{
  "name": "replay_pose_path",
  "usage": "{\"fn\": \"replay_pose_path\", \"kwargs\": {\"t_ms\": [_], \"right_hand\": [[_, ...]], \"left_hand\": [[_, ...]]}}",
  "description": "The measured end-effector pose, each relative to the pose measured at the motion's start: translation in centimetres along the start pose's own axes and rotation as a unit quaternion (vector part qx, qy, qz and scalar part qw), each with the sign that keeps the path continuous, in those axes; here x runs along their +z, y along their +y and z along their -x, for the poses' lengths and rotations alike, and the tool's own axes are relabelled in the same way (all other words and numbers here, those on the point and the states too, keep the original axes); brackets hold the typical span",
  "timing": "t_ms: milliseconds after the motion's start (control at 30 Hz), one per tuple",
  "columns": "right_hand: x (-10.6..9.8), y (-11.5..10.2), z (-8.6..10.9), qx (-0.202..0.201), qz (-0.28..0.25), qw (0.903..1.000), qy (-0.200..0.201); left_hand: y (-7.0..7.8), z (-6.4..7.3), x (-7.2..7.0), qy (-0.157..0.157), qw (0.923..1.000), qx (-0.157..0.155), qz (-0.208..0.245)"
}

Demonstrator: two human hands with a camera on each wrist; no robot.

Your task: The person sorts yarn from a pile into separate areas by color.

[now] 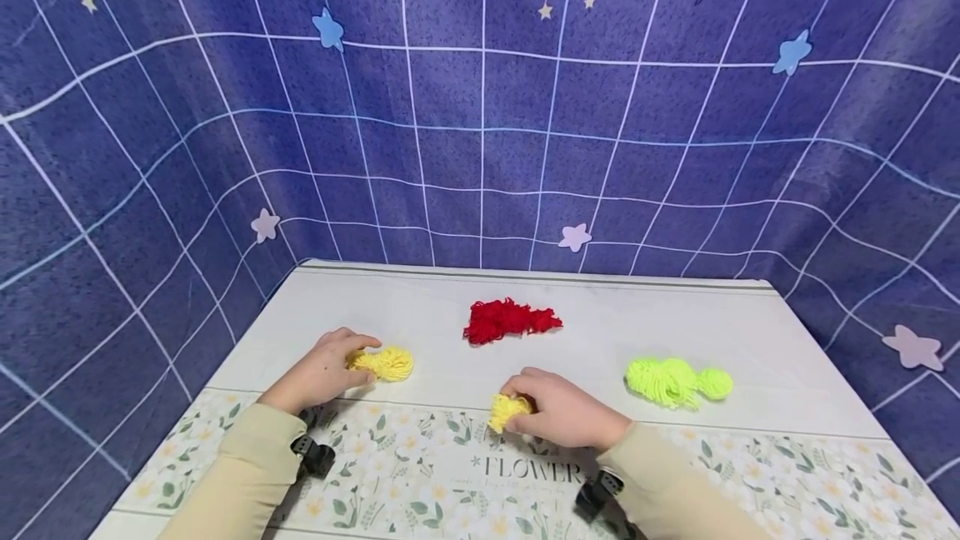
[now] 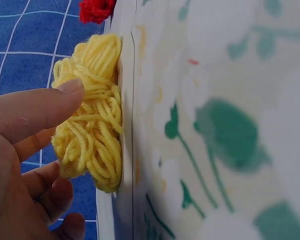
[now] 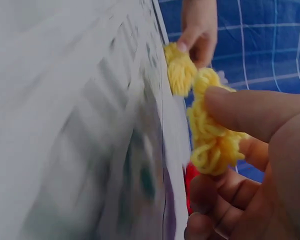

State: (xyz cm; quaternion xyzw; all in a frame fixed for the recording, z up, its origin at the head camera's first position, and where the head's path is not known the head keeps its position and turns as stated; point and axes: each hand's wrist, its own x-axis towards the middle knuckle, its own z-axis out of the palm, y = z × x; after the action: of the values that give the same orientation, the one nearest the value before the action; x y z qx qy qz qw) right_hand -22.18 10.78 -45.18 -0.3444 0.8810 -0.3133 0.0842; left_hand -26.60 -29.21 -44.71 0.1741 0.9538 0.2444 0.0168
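At the left of the table lies a bundle of yellow yarn (image 1: 392, 363), loosely looped and narrowed at its middle. My left hand (image 1: 330, 369) grips its left part, the thumb (image 2: 50, 106) across the front and the fingers partly hidden behind. A smaller tuft of yellow yarn (image 3: 215, 135) is pinched between the thumb and fingers of my right hand (image 1: 558, 408), held near the middle of the table. In the head view the right fingers cover part of this tuft (image 1: 506, 412).
Red yarn (image 1: 510, 321) lies farther back, near the middle. To the right are a neon green yarn bundle (image 1: 666, 382) and a small green ball (image 1: 715, 383). A floral strip with lettering crosses the table's front (image 1: 420, 473). A blue grid-patterned curtain (image 1: 480, 123) stands behind.
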Motion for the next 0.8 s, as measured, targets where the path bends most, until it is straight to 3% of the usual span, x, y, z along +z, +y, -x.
{"fn": "replay_pose_path", "kwargs": {"t_ms": [267,500,800], "right_hand": [[1.8,-2.2,-6.0,-0.011,0.038,0.9989,0.025],[2.8,-3.2,-10.1,0.009,0.054,0.9972,0.051],[4.1,-3.7,-13.5,0.061,0.069,0.9955,0.024]], "left_hand": [[0.1,-0.1,0.0,0.004,1.0,0.002,-0.003],[0.2,0.0,-0.3,0.012,0.9998,0.01,-0.011],[0.3,-0.1,-0.3,0.012,0.9999,0.004,-0.007]]}}
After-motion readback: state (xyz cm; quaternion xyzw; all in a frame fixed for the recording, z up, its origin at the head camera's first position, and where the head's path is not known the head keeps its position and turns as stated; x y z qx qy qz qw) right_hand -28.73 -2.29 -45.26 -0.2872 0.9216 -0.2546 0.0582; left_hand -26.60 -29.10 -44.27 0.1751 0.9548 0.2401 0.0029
